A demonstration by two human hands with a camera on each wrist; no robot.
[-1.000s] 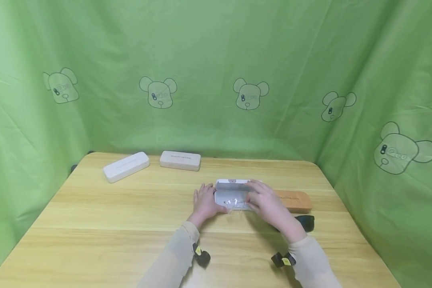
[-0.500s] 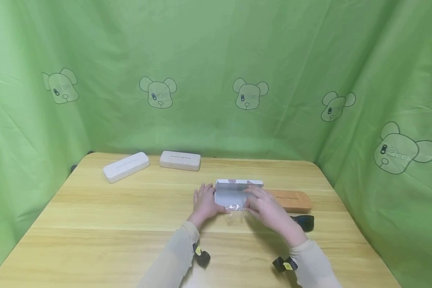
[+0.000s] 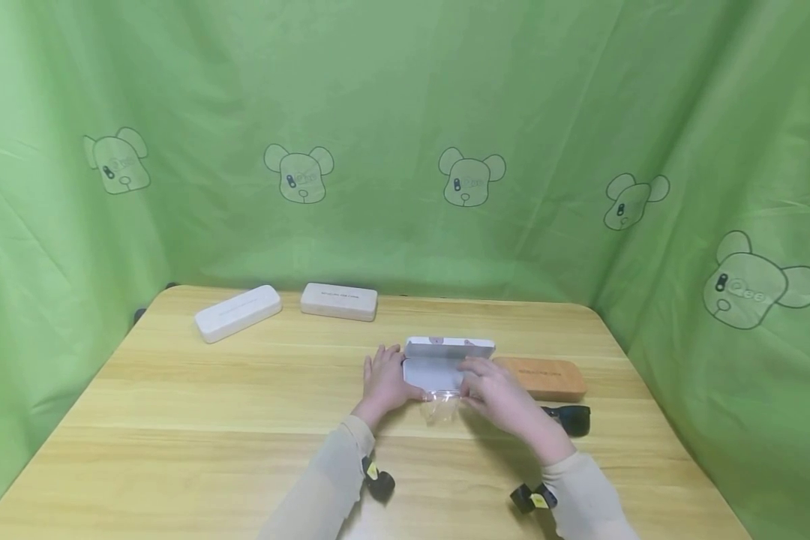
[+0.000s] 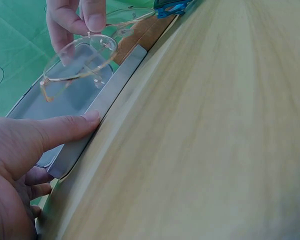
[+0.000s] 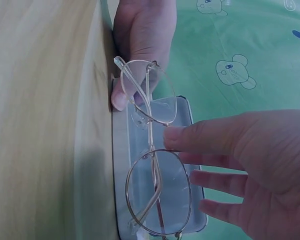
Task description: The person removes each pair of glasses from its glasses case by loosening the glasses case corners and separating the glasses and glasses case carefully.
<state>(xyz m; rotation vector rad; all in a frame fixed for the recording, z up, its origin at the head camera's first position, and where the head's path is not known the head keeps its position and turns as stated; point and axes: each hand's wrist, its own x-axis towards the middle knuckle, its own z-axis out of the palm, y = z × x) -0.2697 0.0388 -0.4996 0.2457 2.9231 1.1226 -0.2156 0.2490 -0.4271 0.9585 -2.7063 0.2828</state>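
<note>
2 hands are occupied: left hand (image 3: 383, 384) grips the opened case (image 4: 122, 77), right hand (image 3: 498, 391) pinches the glasses (image 5: 151, 145) near their middle; light pressure should spare the lenses (image 5: 167, 200).

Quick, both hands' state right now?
Left hand: holding the open case, thumb on its front wall.
Right hand: pinching the wire-rimmed glasses.
</note>
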